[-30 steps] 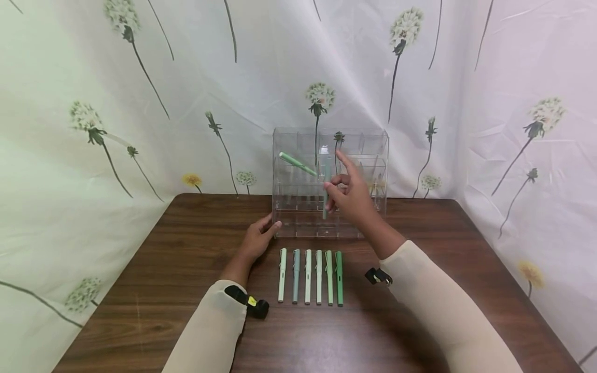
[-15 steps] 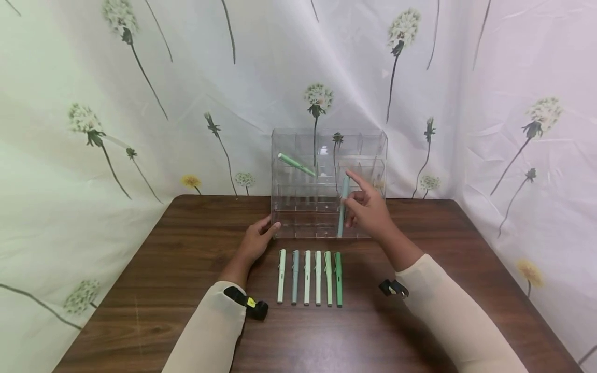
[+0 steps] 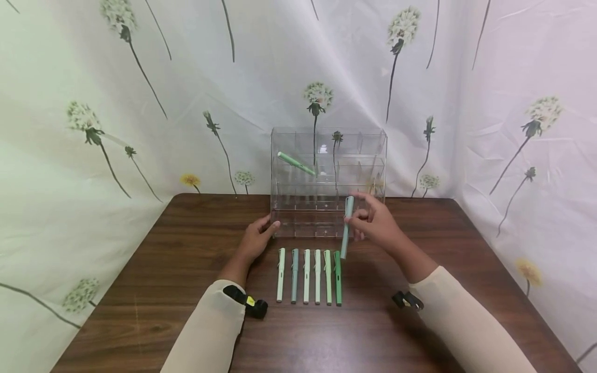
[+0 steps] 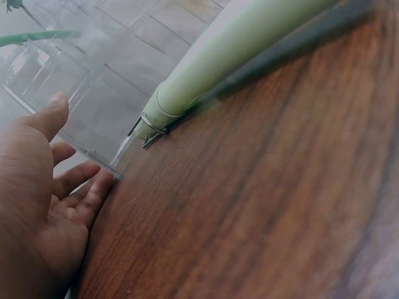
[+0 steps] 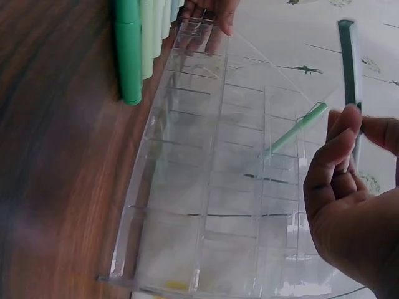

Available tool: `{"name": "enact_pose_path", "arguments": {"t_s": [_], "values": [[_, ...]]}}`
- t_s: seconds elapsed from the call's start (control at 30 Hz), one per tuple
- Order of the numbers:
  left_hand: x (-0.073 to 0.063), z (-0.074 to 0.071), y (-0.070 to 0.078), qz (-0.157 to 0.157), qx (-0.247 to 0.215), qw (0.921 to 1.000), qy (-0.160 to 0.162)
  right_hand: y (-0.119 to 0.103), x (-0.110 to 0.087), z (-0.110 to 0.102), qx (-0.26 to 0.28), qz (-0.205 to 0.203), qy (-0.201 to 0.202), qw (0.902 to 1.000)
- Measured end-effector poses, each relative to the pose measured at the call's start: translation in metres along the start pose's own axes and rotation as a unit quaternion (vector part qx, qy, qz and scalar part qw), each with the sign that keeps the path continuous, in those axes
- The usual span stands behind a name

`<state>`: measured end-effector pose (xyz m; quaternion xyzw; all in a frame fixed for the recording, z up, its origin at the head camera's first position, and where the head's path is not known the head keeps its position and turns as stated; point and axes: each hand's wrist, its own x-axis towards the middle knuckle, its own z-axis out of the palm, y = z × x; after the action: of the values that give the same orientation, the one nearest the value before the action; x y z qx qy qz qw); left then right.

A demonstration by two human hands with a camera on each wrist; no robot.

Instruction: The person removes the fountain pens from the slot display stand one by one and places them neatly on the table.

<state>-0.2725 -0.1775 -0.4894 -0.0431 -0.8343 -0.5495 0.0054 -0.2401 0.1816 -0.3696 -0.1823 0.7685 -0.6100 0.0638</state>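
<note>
Between thumb and fingers my right hand [image 3: 380,225] pinches a capped blue-grey pen [image 3: 347,228], clip end up and slightly tilted, with the index finger extended behind its top. In the head view the pen overlaps the lower right front of a clear tiered organizer [image 3: 327,210]. My left hand [image 3: 255,241] rests against the organizer's left side, thumb at the front corner and fingers along the side wall [image 4: 93,146]. A green pen [image 3: 296,163] leans slantwise in an upper left compartment. The lower fingers of my right hand are partly hidden behind the thumb.
Several capped pens lie parallel before the organizer, from a pale green pen [image 3: 281,274] at the left, past a blue-grey pen [image 3: 295,277], to a dark green pen [image 3: 338,280] at the right. A flower-print curtain [image 3: 233,77] hangs behind the wooden table [image 3: 186,238].
My right hand has moved down, to the right and nearer with the blue-grey pen, away from the organizer's middle. The left hand and the green pen stay in place.
</note>
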Motion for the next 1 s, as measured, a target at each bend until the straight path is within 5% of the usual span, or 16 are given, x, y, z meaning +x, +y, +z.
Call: {"name": "enact_pose_path", "arguments": {"t_s": [0.47,1.0], "values": [[-0.003,-0.001,0.004,0.011,0.005,0.9999,-0.001,0.019,-0.026,-0.019,0.013,0.021,-0.052,0.9984],[0.001,0.0,-0.001,0.006,0.001,0.9999,-0.011,0.047,-0.039,-0.017,0.038,0.07,-0.077,0.9938]]}}
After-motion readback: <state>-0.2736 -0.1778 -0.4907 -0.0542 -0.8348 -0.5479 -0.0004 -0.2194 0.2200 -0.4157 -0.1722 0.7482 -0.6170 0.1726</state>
